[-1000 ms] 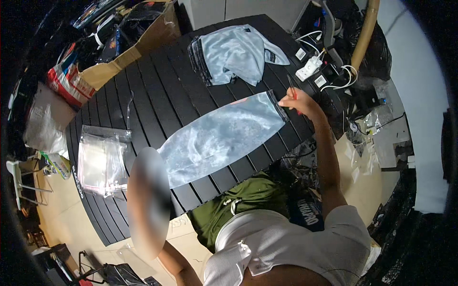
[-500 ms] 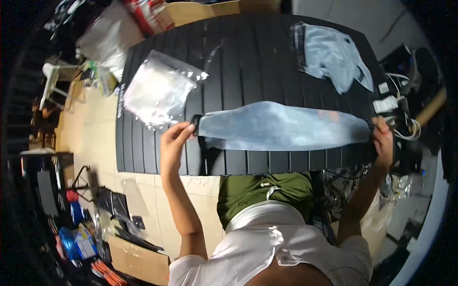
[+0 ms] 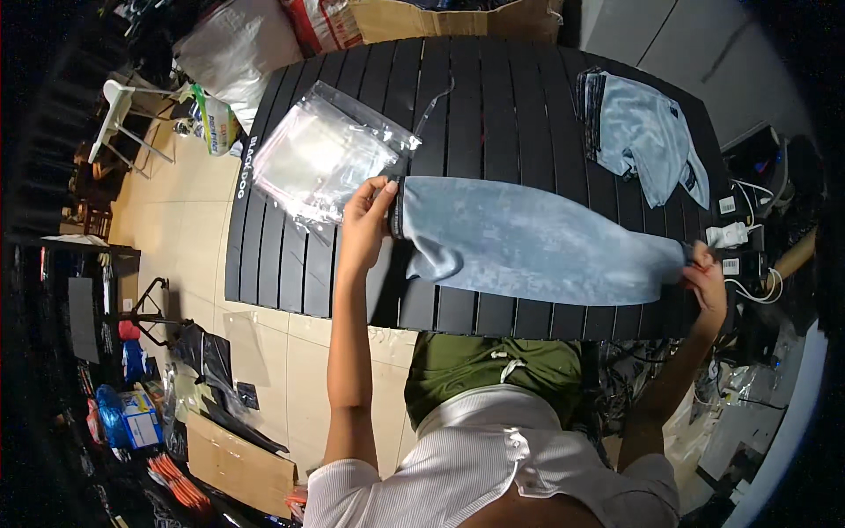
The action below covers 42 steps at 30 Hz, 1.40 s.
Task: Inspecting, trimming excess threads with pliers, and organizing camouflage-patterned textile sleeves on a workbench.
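Note:
A pale blue, mottled fabric sleeve point(image 3: 537, 238) is stretched across the front of the black table, a dark band at its left end. That band is pinched between the thumb and fingers of my left hand point(image 3: 365, 220). At the narrower right end, near the table's right edge, my right hand point(image 3: 706, 280) grips the sleeve; its fingers are slightly blurred. A small flap of the fabric curls over below the left band. Clear plastic bags point(image 3: 321, 158) lie in a pile just beyond my left hand. Several similar blue sleeves point(image 3: 647, 132) with dark bands are stacked at the far right.
The slatted black table point(image 3: 493, 88) has its front edge close to my body. White cables and adapters point(image 3: 729, 235) sit beside its right edge. Behind it stand a cardboard box point(image 3: 458, 22) and a white sack point(image 3: 238, 53). On the left floor is a white stool point(image 3: 132, 123).
My left hand has moved up and right with the banded end, and my right hand slightly down. The sleeve now slants down to the right and looks wider, its left end partly folded. The view has shifted.

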Available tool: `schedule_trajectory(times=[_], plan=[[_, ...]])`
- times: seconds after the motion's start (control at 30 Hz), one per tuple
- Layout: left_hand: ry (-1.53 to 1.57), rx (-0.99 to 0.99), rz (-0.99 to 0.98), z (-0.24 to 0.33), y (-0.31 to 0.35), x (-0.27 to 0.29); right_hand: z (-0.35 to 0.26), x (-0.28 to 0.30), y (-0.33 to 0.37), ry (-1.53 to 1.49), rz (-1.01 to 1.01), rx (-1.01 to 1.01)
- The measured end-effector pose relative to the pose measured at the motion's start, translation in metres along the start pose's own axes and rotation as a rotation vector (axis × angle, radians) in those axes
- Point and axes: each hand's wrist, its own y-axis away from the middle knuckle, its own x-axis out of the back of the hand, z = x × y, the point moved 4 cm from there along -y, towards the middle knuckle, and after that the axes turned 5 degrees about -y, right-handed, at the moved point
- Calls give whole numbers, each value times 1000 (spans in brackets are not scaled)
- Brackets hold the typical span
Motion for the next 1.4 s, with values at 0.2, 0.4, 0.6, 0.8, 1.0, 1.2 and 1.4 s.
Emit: schedule_trajectory(times=[0.2,0.4,0.6,0.8,1.0,1.2,1.4], plan=[[141,226,-122,3,4,-7,4,10,-27,-235,137,10],[82,385,-240,-17,12,-1,42,10,-33,-360,199,-203],[-72,338,-168,-23,25,16,62,38,-30,448,584,-110],[-221,318,-15,-24,41,17,66,10,-20,1291,914,197],[-268,328,-37,-25,51,26,39,-14,-4,1109,967,315],[-470,281,-153,-21,59,22,28,-31,29,715,443,55],[-258,-61,184,10,42,55,-9,-30,48,569,457,293]])
